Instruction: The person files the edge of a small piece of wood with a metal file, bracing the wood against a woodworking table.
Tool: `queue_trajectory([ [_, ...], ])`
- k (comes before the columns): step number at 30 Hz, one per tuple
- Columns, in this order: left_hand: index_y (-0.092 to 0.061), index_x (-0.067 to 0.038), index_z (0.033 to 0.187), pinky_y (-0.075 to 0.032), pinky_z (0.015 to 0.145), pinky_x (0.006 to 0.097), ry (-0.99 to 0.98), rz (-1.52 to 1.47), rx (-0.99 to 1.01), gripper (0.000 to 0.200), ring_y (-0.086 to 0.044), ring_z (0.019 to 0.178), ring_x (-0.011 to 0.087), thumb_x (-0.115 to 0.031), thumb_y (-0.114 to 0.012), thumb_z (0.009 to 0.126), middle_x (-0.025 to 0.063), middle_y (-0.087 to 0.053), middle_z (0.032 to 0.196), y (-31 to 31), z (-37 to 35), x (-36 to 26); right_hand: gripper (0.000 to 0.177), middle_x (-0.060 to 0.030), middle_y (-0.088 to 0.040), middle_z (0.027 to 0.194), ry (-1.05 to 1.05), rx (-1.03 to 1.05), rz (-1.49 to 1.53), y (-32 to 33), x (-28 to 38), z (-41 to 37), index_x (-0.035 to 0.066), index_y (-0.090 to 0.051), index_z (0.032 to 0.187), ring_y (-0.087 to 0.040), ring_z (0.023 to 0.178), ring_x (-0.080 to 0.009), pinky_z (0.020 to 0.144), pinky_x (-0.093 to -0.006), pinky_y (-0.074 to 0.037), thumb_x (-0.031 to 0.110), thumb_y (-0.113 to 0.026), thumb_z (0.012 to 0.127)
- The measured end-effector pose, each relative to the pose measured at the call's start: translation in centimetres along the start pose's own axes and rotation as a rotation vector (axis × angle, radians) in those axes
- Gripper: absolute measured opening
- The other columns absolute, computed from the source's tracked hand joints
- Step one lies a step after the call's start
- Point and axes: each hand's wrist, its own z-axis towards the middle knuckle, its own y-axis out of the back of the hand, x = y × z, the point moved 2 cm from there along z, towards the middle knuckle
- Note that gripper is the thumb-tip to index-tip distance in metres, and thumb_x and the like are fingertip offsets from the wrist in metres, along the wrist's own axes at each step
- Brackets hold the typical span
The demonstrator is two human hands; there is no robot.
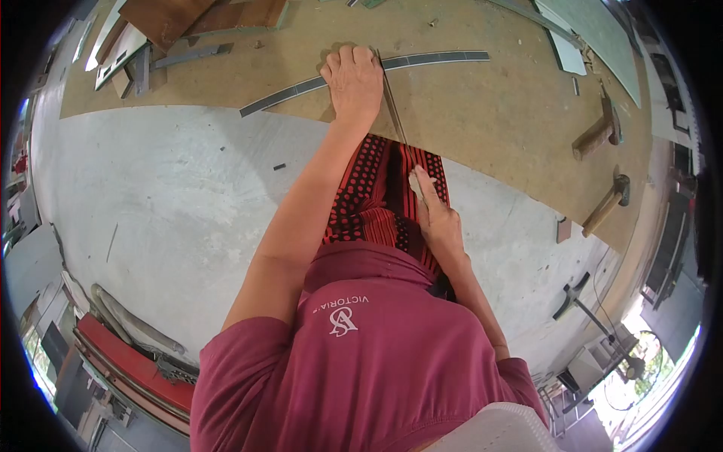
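Observation:
A long dark grey strip (444, 58) with pale edges lies across the brown board (482, 105). My left hand (354, 83) presses down over the strip near its middle, fingers bent over it, and covers that part. Right beside those fingers, a thin saw blade (394, 109) crosses the strip and points away from me. Its pale handle (416, 182) is in my right hand (439, 218), closed round it with a finger stretched along the top. The hand hangs just off the board's near edge, over my red and black patterned trousers.
Two hammers, one upper (597, 137) and one lower (607, 205), lie at the board's right. Wood pieces (162, 22) and grey offcuts (190, 56) are piled at the back left. A white panel (561, 45) lies back right. Small scraps dot the grey floor (181, 173).

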Motion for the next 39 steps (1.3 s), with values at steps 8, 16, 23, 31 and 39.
queue_trajectory([
  [8,-0.054,-0.008,0.086,-0.037,0.079,0.0447,0.019,-0.016,0.007,0.013,-0.05,0.088,0.032,-0.012,-0.064,0.079,0.0108,-0.055,0.089,0.3,0.3,-0.1,0.055,-0.0244,-0.062,0.104,0.12,-0.053,-0.032,0.7,3.2,6.6,0.022,-0.033,0.144,-0.06,0.081,-0.0459,0.068,-0.0529,-0.047,0.012,-0.049,0.092],
  [16,-0.053,-0.009,0.088,-0.037,0.079,0.0455,0.019,-0.012,0.002,0.014,-0.05,0.088,0.0324,-0.013,-0.064,0.08,0.0103,-0.055,0.091,0.1,0.1,0.0,0.058,-0.022,-0.063,0.075,0.024,-0.012,0.079,1.0,0.6,0.4,0.027,-0.033,0.144,-0.064,0.07,-0.0397,0.061,-0.0515,-0.049,0.012,-0.051,0.091],
  [23,-0.052,-0.008,0.087,-0.037,0.078,0.0446,-0.007,0.013,-0.023,0.015,-0.05,0.087,0.0315,-0.012,-0.064,0.078,0.011,-0.054,0.089,0.0,0.2,0.1,0.057,-0.0224,-0.063,0.074,0.223,-0.206,-0.043,0.0,3.0,6.8,0.027,-0.034,0.143,-0.064,0.069,-0.0387,0.06,-0.0516,-0.048,0.013,-0.052,0.091],
  [31,-0.053,-0.009,0.089,-0.037,0.078,0.0458,0.029,0.003,0.015,0.015,-0.051,0.088,0.0326,-0.013,-0.064,0.08,0.0098,-0.055,0.09,-0.1,0.0,0.2,0.057,-0.0213,-0.062,0.072,0.024,-0.005,0.057,0.8,0.6,0.1,0.027,-0.034,0.143,-0.063,0.064,-0.0376,0.06,-0.0507,-0.048,0.012,-0.051,0.091],
  [39,-0.052,-0.01,0.091,-0.037,0.078,0.0466,0.009,-0.008,0.004,0.017,-0.05,0.089,0.0324,-0.013,-0.065,0.079,0.0094,-0.055,0.092,0.0,0.2,0.3,0.056,-0.0259,-0.059,0.113,0.142,-0.094,0.005,0.5,3.2,7.2,0.023,-0.034,0.144,-0.06,0.087,-0.0453,0.072,-0.0505,-0.048,0.01,-0.049,0.091],
])
